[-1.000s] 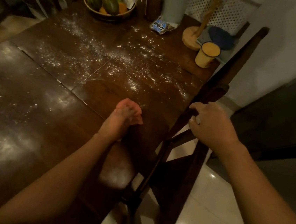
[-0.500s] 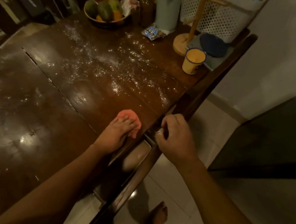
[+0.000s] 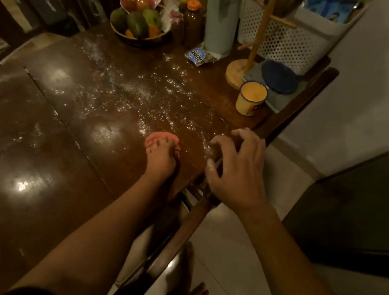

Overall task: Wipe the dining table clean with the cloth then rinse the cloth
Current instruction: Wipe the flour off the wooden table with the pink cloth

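Currently my left hand (image 3: 161,160) is on the pink cloth (image 3: 163,135), fingers spread and pressing it onto the dining table (image 3: 43,155) near its right edge. My right hand (image 3: 234,170) sits just beside it over the chair back (image 3: 179,237), fingers loosely curled, gripping nothing I can see. White powder (image 3: 132,92) is scattered on the tabletop beyond the cloth, running toward the fruit bowl (image 3: 128,38); a yellow mug (image 3: 251,100) stands near the far right edge.

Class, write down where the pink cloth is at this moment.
In the head view, the pink cloth lies on the dining table near its right edge, under the left hand, with the right hand just right of it.
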